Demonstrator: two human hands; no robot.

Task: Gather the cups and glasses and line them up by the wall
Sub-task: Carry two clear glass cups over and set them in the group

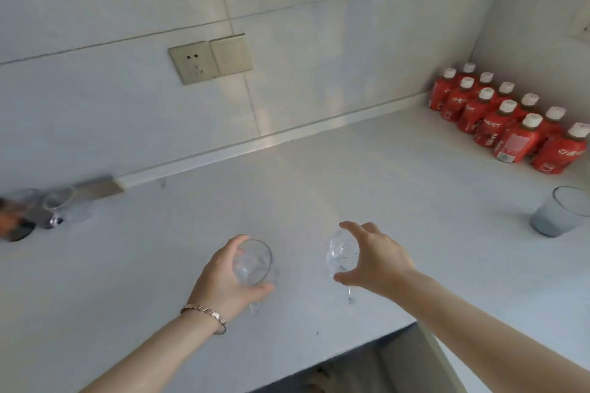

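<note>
My left hand (pixel 223 277) grips a clear round glass (pixel 252 262) from its left side, above the white counter (pixel 415 201) near the front edge. My right hand (pixel 373 258) is closed around a second clear glass (pixel 341 254), held from the right and tilted. A grey tinted tumbler (pixel 562 210) stands upright at the far right of the counter. At the far left, two blurred clear glasses (pixel 57 204) stand close to the wall (pixel 287 57).
Several red bottles with white caps (pixel 504 121) fill the back right corner. A socket and switch plate (pixel 210 57) sit on the tiled wall. A dark blurred object (pixel 16 220) lies at the left edge. The counter's front edge drops off at bottom centre.
</note>
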